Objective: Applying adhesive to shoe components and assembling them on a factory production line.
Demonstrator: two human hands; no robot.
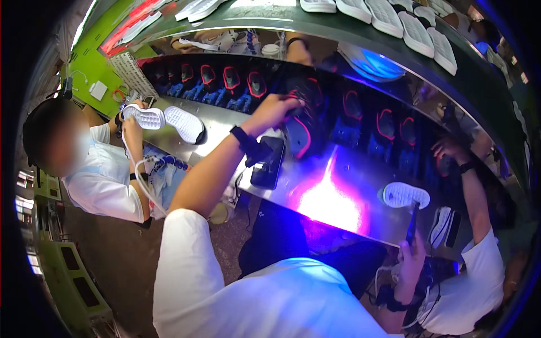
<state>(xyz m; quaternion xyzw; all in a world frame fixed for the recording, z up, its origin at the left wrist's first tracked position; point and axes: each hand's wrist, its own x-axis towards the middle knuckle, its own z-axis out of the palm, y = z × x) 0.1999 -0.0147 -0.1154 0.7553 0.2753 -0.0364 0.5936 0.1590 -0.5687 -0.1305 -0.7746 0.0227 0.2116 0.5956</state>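
My left hand [277,111] reaches up and forward, its fingers closed on a dark shoe upper [298,129] with red trim around its opening. That upper stands at the row along the back of the metal bench [225,127]. Lower right, my right hand [412,256] is wrapped round the dark handle of a brush [413,222], pointing away from me. The brush tip meets or overlaps a white shoe sole [407,195] lying on the bench; I cannot tell whether they touch. A black wristband [243,138] is on my left wrist.
Several dark uppers with red trim [231,77] line the bench's back. Bright pink-violet light [332,205] glares off its front. A black flat rectangular object [268,163] lies near my left forearm. White soles [386,19] fill the upper shelf. Co-workers sit left [107,186] and right [470,281].
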